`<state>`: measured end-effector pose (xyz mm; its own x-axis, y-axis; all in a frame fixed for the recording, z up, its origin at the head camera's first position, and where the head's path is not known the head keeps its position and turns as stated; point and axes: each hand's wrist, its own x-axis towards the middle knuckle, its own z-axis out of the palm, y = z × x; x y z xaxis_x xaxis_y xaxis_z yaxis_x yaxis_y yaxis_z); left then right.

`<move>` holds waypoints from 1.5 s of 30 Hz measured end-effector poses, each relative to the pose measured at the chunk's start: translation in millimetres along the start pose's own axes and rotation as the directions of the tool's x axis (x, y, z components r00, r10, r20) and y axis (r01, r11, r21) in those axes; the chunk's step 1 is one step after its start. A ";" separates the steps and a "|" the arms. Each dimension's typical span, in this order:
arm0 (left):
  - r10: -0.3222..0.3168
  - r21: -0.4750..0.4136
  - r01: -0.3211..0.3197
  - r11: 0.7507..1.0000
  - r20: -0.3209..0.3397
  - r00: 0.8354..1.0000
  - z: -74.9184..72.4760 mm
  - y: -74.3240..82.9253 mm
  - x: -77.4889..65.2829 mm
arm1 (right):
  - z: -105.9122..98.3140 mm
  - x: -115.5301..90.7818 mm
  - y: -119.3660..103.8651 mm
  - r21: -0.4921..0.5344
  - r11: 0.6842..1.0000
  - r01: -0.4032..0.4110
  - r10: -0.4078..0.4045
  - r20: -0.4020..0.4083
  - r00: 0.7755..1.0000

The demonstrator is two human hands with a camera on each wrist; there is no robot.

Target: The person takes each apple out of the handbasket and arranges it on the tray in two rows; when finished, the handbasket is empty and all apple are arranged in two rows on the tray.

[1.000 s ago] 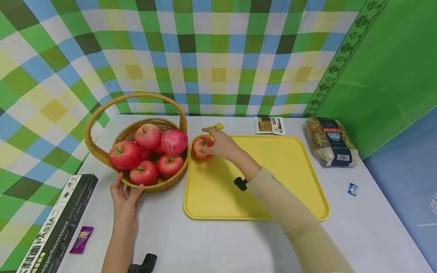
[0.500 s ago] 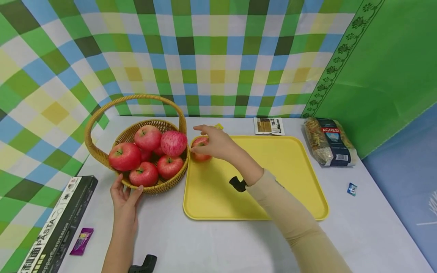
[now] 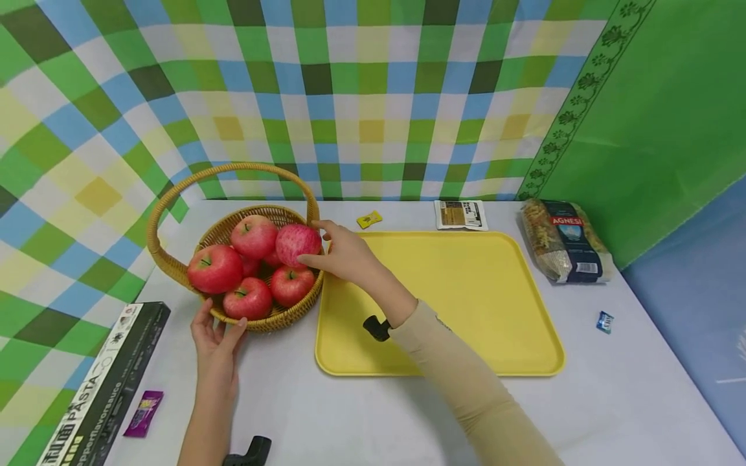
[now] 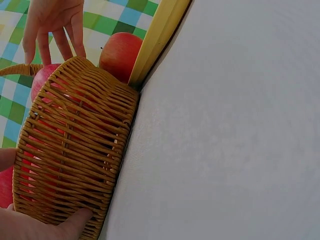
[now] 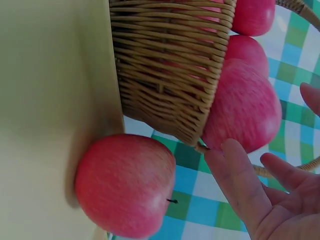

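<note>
On the left of the head view, a wicker basket (image 3: 285, 317) with a tall handle holds several red apples. My left hand (image 3: 217, 343) holds its near rim, the thumb (image 4: 77, 222) against the woven side. At the basket's right side, my right hand (image 3: 346, 255) reaches over the rim to a streaky pink apple (image 3: 297, 243). In the right wrist view its fingertips are right at this apple, with fingers spread and thumb apart. Another red apple (image 5: 127, 185) sits at the corner of the yellow tray (image 3: 443, 304), hidden beneath the right hand in the head view.
Behind the tray lie a small yellow packet (image 3: 369, 219) and a white-brown sachet (image 3: 460, 215). A pasta bag (image 3: 565, 243) and a small blue packet (image 3: 604, 321) are at right. A long pasta box (image 3: 111, 382) and a purple packet (image 3: 143, 413) lie at left.
My right hand has left the apple at the tray's corner and moved left to the pink apple in the basket. The left hand stays on the basket rim.
</note>
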<state>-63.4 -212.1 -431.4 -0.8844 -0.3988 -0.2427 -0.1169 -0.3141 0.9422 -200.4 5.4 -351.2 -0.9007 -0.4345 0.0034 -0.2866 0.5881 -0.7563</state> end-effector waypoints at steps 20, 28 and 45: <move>-0.004 -0.007 0.004 1.000 -0.007 1.000 0.3 2.4 -1.3 | 23.1 17.7 -10.1 -0.140 0.985 -0.096 0.081 -0.104 0.991; -0.008 0.001 0.008 1.000 -0.009 1.000 1.3 3.7 0.5 | 30.1 23.7 -15.7 -0.242 0.959 -0.150 0.118 -0.142 0.983; -0.027 0.016 0.027 1.000 -0.005 1.000 0.3 5.0 -0.8 | 27.8 16.3 -14.3 -0.132 0.984 -0.123 0.104 -0.140 0.985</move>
<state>-63.4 -213.1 -426.3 -0.8785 -0.3947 -0.2692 -0.1480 -0.3110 0.9388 -202.0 -29.0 -358.5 -0.9624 -0.2710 0.0166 -0.2145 0.7215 -0.6583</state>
